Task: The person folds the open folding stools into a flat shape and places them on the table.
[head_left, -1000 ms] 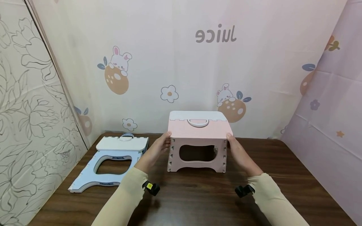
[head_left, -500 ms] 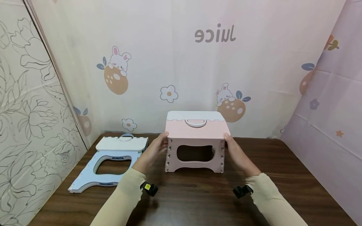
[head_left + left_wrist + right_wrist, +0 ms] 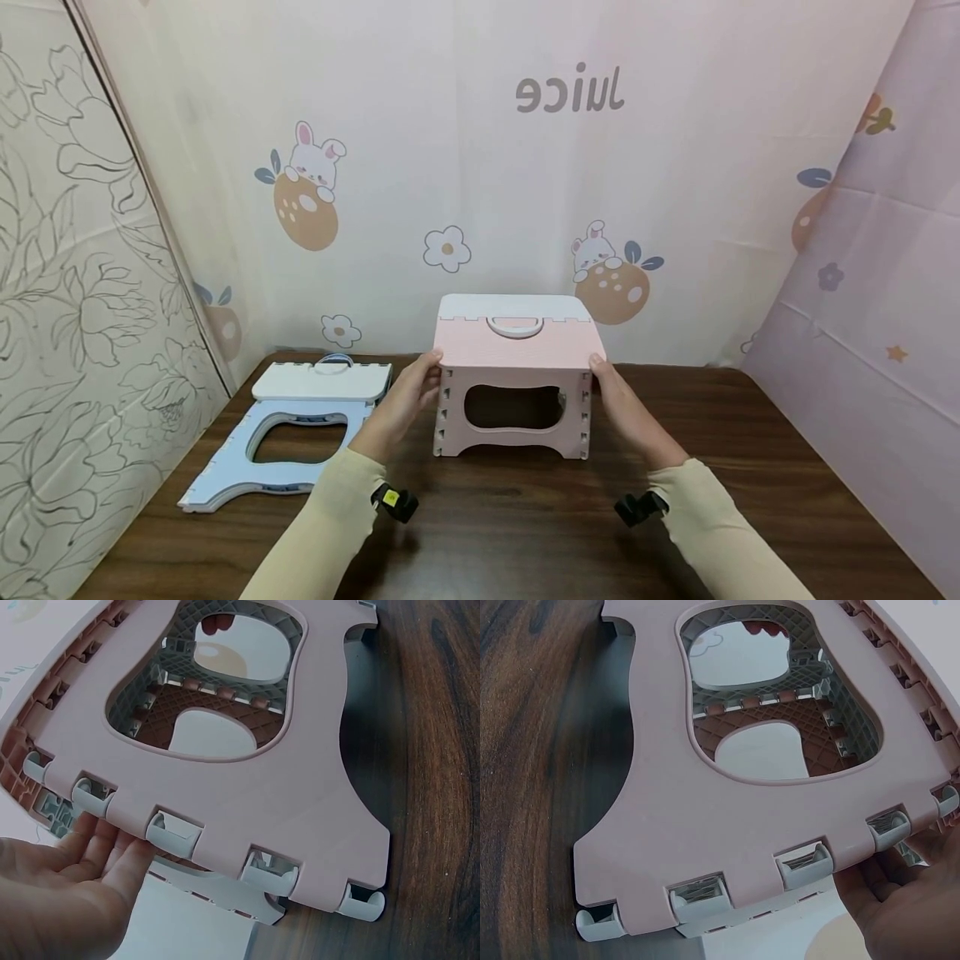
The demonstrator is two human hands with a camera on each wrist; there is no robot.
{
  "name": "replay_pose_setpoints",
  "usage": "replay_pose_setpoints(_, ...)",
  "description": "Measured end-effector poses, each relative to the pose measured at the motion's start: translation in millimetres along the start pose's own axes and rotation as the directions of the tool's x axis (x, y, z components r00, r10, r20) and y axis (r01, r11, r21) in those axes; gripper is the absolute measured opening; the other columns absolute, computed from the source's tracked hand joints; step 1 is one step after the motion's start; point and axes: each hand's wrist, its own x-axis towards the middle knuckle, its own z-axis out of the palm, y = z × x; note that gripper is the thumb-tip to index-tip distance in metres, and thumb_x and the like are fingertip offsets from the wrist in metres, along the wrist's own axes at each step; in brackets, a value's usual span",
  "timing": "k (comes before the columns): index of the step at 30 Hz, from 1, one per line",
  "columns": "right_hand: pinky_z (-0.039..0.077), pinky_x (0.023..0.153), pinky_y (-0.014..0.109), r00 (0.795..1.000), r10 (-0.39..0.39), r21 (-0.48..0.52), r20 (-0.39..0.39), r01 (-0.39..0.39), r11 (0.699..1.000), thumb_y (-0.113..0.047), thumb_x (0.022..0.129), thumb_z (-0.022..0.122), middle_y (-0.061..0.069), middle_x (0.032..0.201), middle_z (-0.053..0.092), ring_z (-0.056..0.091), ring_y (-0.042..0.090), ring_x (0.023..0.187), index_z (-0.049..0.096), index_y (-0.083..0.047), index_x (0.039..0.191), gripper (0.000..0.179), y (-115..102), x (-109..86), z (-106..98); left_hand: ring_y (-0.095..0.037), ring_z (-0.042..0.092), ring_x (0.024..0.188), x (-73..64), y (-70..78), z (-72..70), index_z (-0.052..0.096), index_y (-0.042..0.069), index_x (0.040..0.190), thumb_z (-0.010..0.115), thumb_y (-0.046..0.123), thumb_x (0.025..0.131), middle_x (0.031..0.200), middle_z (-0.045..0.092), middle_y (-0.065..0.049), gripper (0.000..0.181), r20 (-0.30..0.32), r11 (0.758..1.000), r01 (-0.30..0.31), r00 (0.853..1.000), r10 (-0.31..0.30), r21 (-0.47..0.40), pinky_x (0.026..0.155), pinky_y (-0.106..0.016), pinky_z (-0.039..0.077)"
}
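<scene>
A pink and white folding stool stands unfolded on the table, its small white carrying handle lying against the seat. My left hand grips its left side, thumb at the front corner of the seat and fingers under the edge. On the opposite side, my right hand holds the matching corner the same way. In the left wrist view, the left fingers bend in behind the hinged edge of the pink leg panel. The right fingers tuck behind the hinged edge in the right wrist view.
A light blue and white folding stool lies folded flat on the left of the dark wooden table, beside my left forearm. Behind the table hangs a printed curtain. Another patterned sheet bounds the right side.
The pink stool and both hands have shifted slightly to the left across the table. Both hands keep their hold on its sides, and the blue stool stays where it was.
</scene>
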Motion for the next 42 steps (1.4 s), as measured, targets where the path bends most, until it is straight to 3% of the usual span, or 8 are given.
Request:
replay_pose_setpoints(8, 0.019, 0.110, 0.066, 1.000, 0.020, 0.013, 0.017, -0.020, 1.000, -0.051, 0.108, 0.013, 0.023, 0.162, 0.011, 0.018, 0.042, 0.145, 0.003, -0.010, 0.161, 0.068, 2.8, -0.2, 1.5, -0.034, 0.039, 0.139, -2.6, -0.5, -1.0, 0.036, -0.004, 0.149, 0.042, 0.052, 0.102, 0.145, 0.043, -0.022, 0.074, -0.010, 1.000, -0.029, 1.000, 0.029, 0.000, 0.116, -0.045, 0.027)
replay_pose_setpoints(14, 0.020, 0.111, 0.063, 1.000, 0.022, 0.030, 0.020, -0.023, 0.999, -0.054, 0.108, 0.014, 0.021, 0.163, 0.009, 0.017, 0.039, 0.145, 0.002, -0.012, 0.162, 0.069, 2.0, 1.3, 4.2, -0.033, 0.038, 0.139, -4.2, -0.3, -2.8, 0.037, -0.004, 0.149, 0.043, 0.053, 0.101, 0.142, 0.043, -0.022, 0.074, -0.037, 1.000, -0.011, 0.999, 0.011, 0.004, 0.116, -0.044, 0.028)
replay_pose_setpoints(24, 0.017, 0.111, 0.065, 0.999, 0.027, 0.014, 0.026, -0.027, 1.000, -0.050, 0.109, 0.015, 0.022, 0.163, 0.008, 0.015, 0.040, 0.145, 0.002, -0.011, 0.161, 0.067, 1.5, 1.5, 4.8, -0.033, 0.037, 0.139, -4.0, -2.1, -5.9, 0.036, -0.002, 0.150, 0.042, 0.055, 0.102, 0.142, 0.042, -0.022, 0.075, -0.030, 1.000, -0.007, 1.000, 0.008, 0.027, 0.116, -0.045, 0.027)
replay_pose_setpoints(32, 0.012, 0.112, 0.066, 0.998, 0.056, 0.047, 0.013, -0.057, 0.997, -0.050, 0.109, 0.019, 0.016, 0.165, 0.005, 0.006, 0.034, 0.148, 0.002, -0.013, 0.162, 0.066, 0.5, -0.3, 4.1, -0.033, 0.035, 0.142, -5.0, -4.8, -7.5, 0.031, -0.002, 0.154, 0.044, 0.065, 0.098, 0.152, 0.038, -0.021, 0.088, -0.014, 1.000, -0.006, 1.000, 0.006, 0.029, 0.116, -0.045, 0.028)
replay_pose_setpoints(39, 0.020, 0.109, 0.062, 0.999, 0.038, 0.066, -0.001, -0.038, 0.997, -0.046, 0.110, 0.020, 0.022, 0.155, 0.026, 0.025, 0.037, 0.140, 0.016, -0.005, 0.159, 0.064, 4.4, -1.9, 1.1, -0.033, 0.038, 0.141, -5.9, -6.1, -9.2, 0.030, 0.000, 0.154, 0.042, 0.062, 0.101, 0.153, 0.039, -0.020, 0.083, 0.004, 0.999, -0.004, 1.000, 0.004, 0.045, 0.114, -0.043, 0.031)
replay_pose_setpoints(42, 0.021, 0.108, 0.061, 1.000, 0.019, 0.072, 0.013, -0.020, 0.997, -0.044, 0.110, 0.021, 0.020, 0.154, 0.028, 0.027, 0.036, 0.139, 0.018, -0.006, 0.159, 0.062, 5.1, -1.6, -0.6, -0.036, 0.041, 0.138, -6.0, -6.7, -12.4, 0.033, -0.004, 0.152, 0.043, 0.056, 0.104, 0.150, 0.041, -0.023, 0.077, 0.006, 0.999, -0.019, 1.000, 0.019, 0.041, 0.113, -0.044, 0.033)
